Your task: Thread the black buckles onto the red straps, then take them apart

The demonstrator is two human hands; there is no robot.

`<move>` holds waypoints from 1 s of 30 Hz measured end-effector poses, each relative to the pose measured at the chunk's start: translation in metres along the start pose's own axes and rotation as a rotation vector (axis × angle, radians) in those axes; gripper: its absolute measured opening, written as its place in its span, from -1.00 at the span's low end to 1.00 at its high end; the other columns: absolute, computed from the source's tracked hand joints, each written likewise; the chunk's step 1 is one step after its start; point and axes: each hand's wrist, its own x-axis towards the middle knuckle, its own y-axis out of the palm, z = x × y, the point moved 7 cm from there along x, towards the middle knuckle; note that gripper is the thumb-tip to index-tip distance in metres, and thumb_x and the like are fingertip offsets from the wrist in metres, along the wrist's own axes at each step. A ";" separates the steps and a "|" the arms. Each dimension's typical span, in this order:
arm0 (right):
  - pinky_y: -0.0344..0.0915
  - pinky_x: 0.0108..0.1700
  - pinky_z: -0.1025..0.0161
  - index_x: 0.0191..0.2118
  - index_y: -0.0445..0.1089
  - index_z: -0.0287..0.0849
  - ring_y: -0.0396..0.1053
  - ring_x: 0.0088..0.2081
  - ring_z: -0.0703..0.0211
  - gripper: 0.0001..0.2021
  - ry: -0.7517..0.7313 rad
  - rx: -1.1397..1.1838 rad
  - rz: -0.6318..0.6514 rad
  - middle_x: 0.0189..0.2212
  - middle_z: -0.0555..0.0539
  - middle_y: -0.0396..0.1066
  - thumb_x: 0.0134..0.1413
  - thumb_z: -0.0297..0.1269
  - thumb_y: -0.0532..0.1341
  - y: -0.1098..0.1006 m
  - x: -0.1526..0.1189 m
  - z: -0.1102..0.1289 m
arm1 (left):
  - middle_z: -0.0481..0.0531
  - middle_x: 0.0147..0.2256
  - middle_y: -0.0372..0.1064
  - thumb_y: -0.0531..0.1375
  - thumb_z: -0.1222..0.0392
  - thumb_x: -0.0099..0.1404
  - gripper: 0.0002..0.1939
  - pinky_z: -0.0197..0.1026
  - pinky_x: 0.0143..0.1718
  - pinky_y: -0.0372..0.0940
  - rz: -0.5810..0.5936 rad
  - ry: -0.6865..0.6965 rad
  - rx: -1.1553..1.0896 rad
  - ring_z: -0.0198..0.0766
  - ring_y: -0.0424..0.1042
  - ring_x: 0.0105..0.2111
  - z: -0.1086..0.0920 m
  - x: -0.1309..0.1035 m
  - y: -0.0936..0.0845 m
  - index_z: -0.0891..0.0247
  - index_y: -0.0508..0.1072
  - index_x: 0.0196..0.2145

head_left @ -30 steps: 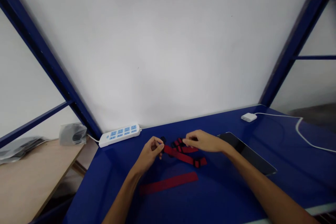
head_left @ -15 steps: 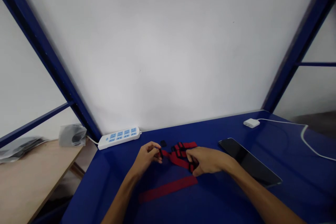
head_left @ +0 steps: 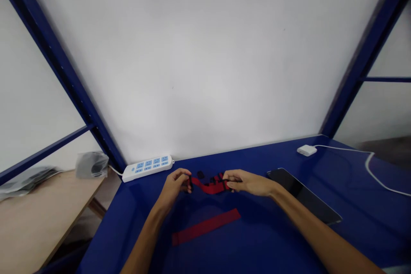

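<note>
A red strap with black fittings (head_left: 209,188) stretches between my two hands over the blue table. My left hand (head_left: 176,185) pinches the black piece at its left end. Fingers of my right hand (head_left: 245,182) close on the strap's right part, at a black fitting. Behind that part, more red and black strap is partly hidden by my right hand. A separate flat red strip (head_left: 206,227) lies on the table in front of both hands. A small black piece (head_left: 201,174) rests just behind the held strap.
A white power strip (head_left: 147,168) lies at the table's back left. To the right are a dark tablet-like slab (head_left: 303,195) and a white adapter (head_left: 307,150) with its cable. Clear plastic bags (head_left: 92,165) sit on a wooden surface (head_left: 38,214) at the left.
Both hands have moved slightly apart, the left one leftward and the right one up and back. The strap between them is now more stretched out.
</note>
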 end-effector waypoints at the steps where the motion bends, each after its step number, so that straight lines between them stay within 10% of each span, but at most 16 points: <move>1: 0.09 -0.35 0.30 -0.27 0.31 -0.18 0.16 -0.44 0.26 -0.62 -0.012 0.016 -0.017 -0.48 0.07 0.23 0.17 0.09 0.24 0.002 0.003 -0.002 | -0.08 -0.51 0.34 0.24 0.16 0.14 -0.82 -0.27 -0.46 0.33 0.005 -0.003 -0.023 -0.33 0.38 -0.54 0.000 0.000 -0.001 0.28 0.45 -0.30; 14: -0.01 -0.48 0.35 -0.51 0.14 -0.15 0.06 -0.56 0.34 -0.52 -0.048 0.154 -0.182 -0.62 0.14 0.11 0.14 0.12 0.27 0.024 0.015 -0.002 | -0.04 -0.48 0.36 0.12 0.15 0.28 -0.78 -0.29 -0.43 0.26 0.276 0.106 0.304 -0.35 0.35 -0.52 0.002 -0.018 0.051 0.31 0.52 -0.28; 30: 0.08 -0.50 0.34 -0.46 0.21 -0.16 0.22 -0.55 0.33 -0.61 -0.123 0.800 -0.254 -0.56 0.06 0.26 0.08 -0.05 0.39 -0.003 0.006 0.003 | -0.11 -0.52 0.31 0.26 0.10 0.15 -0.80 -0.28 -0.48 0.29 0.047 0.029 0.045 -0.34 0.34 -0.55 0.002 -0.001 0.004 0.27 0.41 -0.33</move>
